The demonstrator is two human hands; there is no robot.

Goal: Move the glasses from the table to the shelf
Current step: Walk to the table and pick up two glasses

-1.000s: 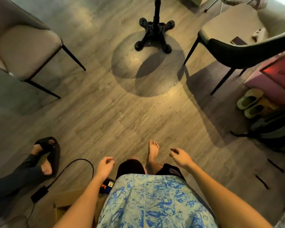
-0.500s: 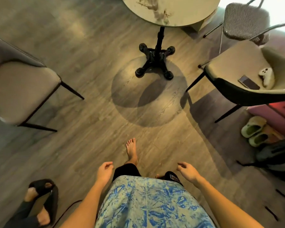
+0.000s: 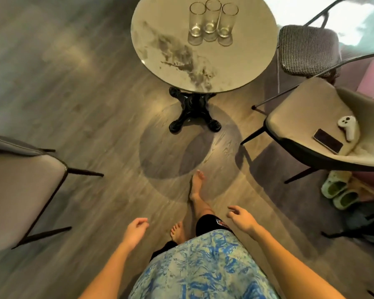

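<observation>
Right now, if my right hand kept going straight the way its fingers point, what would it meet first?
Probably nothing soon. The right hand is empty, its fingers aimed up-left over bare floor toward the table base. The glasses sit higher on the table; depth is unclear.

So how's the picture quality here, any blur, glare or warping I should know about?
Head view: wide-angle warping bends the chairs outward; motion blur smears the floor at left; blown-out glare at upper right; the three glasses on the round table read clearly; the table casts a round shadow on the floor.
</observation>
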